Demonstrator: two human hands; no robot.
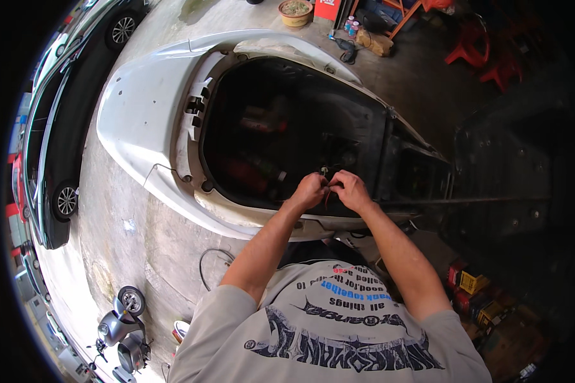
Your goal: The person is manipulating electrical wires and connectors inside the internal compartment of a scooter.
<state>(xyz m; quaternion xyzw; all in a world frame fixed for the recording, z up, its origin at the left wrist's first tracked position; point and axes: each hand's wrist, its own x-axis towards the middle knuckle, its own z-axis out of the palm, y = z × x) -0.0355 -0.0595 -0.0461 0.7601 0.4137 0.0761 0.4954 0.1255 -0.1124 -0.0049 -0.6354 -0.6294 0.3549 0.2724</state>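
My left hand (310, 189) and my right hand (348, 188) meet over the near side of the black storage bucket (275, 86) in a white scooter body (128, 121). Their fingers are pinched together around thin wires (325, 173) with a small light greenish piece and a red strand hanging below; the exact parts are too small to make out. Dim objects (262, 124) lie inside the bucket, among them a bottle (265, 172). The scooter's black opened seat (511, 166) stands to the right.
A dark car (67, 147) is parked at left, another small scooter (121, 332) at lower left. At the back are a yellow pot (295, 16), a power tool (345, 48), bottles and red stools (469, 45). Yellow and red bins (473, 281) sit at lower right. Pale concrete floor (96, 249) surrounds the scooter.
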